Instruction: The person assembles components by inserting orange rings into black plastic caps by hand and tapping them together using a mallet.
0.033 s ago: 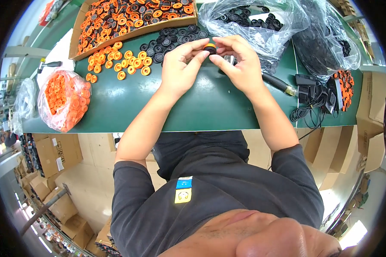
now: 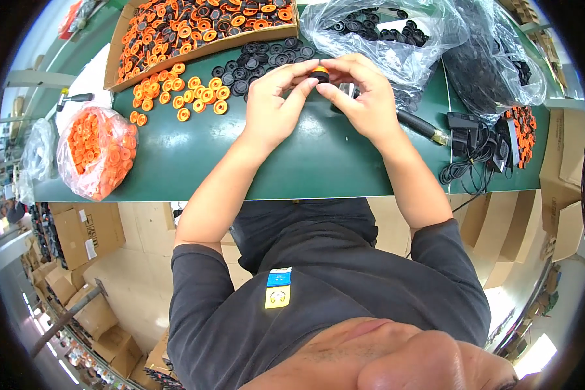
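Above the green table, my left hand (image 2: 274,104) and my right hand (image 2: 365,96) meet with their fingertips on one small round cap (image 2: 319,75). Its upper part is orange and its lower part black. Both hands pinch it from opposite sides, and the fingers partly cover it. Just beyond my left hand lies a loose pile of black round caps (image 2: 257,60). Left of those are scattered orange round caps (image 2: 188,96). Behind my right hand is a black-handled tool (image 2: 419,125) with a brass end fitting, partly hidden.
A cardboard box (image 2: 205,47) of orange-and-black caps stands at the back left. A clear bag of orange caps (image 2: 101,156) sits at the left edge. Plastic bags with black parts (image 2: 387,58) lie at the back right. Black cables (image 2: 478,159) are near the right edge.
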A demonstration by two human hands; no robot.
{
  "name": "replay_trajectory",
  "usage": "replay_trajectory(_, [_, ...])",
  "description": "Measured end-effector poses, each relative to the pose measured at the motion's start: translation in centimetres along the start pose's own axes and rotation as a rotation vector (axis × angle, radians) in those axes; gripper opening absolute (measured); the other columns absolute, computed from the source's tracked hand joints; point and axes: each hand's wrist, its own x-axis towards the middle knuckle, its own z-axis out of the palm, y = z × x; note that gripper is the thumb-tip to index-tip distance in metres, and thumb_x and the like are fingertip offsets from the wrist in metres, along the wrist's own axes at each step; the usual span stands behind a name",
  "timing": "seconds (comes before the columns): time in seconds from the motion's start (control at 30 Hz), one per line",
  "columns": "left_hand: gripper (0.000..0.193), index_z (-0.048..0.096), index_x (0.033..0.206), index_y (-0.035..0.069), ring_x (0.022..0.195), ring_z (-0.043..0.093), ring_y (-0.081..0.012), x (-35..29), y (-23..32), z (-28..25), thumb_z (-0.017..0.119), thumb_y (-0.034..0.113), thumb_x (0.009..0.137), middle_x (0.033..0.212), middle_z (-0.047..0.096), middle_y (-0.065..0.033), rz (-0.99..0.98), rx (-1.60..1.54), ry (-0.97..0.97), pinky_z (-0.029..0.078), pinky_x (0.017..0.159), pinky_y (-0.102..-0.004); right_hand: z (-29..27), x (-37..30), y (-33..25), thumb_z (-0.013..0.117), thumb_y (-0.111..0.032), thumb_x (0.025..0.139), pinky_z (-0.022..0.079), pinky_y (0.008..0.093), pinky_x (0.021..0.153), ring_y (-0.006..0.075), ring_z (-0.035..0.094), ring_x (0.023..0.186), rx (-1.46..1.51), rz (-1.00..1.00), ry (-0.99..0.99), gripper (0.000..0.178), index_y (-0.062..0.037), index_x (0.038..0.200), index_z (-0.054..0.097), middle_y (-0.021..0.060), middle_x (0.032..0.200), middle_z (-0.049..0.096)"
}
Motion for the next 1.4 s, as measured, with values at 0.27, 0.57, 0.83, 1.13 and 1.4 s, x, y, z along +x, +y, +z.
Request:
replay_trajectory(0.27, [0.026, 0.071, 0.112, 0.002, 0.091, 0.067, -0.0190, 0.1, 0.4, -0.1, 0.068, -0.001, 0.087, 0.099, 0.069, -0.0107, 0.200, 0.194, 0.000, 0.053, 0.082, -0.0297, -0.5, 0.1, 0.0, 0.078, -0.006, 0.080, 0.054, 0.0278, 0.071, 0.0175, 0.068, 0.078, -0.029, 0.027, -0.038, 0.024, 0.0016, 0.101, 0.071, 0.0094, 0.090, 0.068])
replay_trajectory(0.57, [0.022, 0.069, 0.112, -0.003, 0.098, 0.064, -0.0139, 0.0, 0.0, -0.5, 0.066, 0.000, 0.091, 0.106, 0.067, -0.0081, -0.132, -0.211, -0.075, 0.052, 0.088, -0.0262, 0.1, -0.5, 0.7, 0.075, -0.008, 0.087, 0.054, 0.0243, 0.072, 0.0094, 0.066, 0.077, 0.263, 0.368, -0.068, 0.019, 0.0029, 0.102, 0.071, 0.0063, 0.089, 0.071])
replay_trajectory(0.83, [0.027, 0.066, 0.117, -0.003, 0.101, 0.065, -0.0143, 0.3, 0.8, -0.9, 0.068, 0.002, 0.090, 0.106, 0.069, -0.0092, -0.269, -0.268, -0.100, 0.052, 0.092, -0.0277, 0.1, -0.3, -0.2, 0.071, -0.010, 0.091, 0.055, 0.0244, 0.073, 0.0105, 0.066, 0.077, 0.337, 0.472, -0.073, 0.021, 0.0049, 0.105, 0.069, 0.0073, 0.087, 0.071])
replay_trajectory(1.13, [0.020, 0.063, 0.110, -0.001, 0.089, 0.065, -0.0130, 0.7, 0.0, -1.4, 0.067, 0.007, 0.092, 0.098, 0.069, -0.0068, -0.312, -0.371, -0.123, 0.053, 0.083, -0.0265, -1.2, 0.3, 1.4, 0.059, -0.021, 0.100, 0.053, 0.0272, 0.070, 0.0141, 0.065, 0.076, 0.292, 0.328, -0.028, 0.026, 0.0017, 0.106, 0.071, 0.0086, 0.090, 0.069])
replay_trajectory(1.4, [0.017, 0.070, 0.095, 0.002, 0.081, 0.066, -0.0248, -0.1, 0.5, -1.6, 0.070, 0.010, 0.080, 0.090, 0.067, -0.0126, -0.017, 0.504, -0.642, 0.053, 0.075, -0.0347, -4.3, 0.8, 2.0, 0.069, -0.017, 0.090, 0.050, 0.0334, 0.067, 0.0237, 0.064, 0.073, -0.392, 0.007, -0.081, 0.016, -0.0009, 0.093, 0.071, 0.0110, 0.079, 0.065])
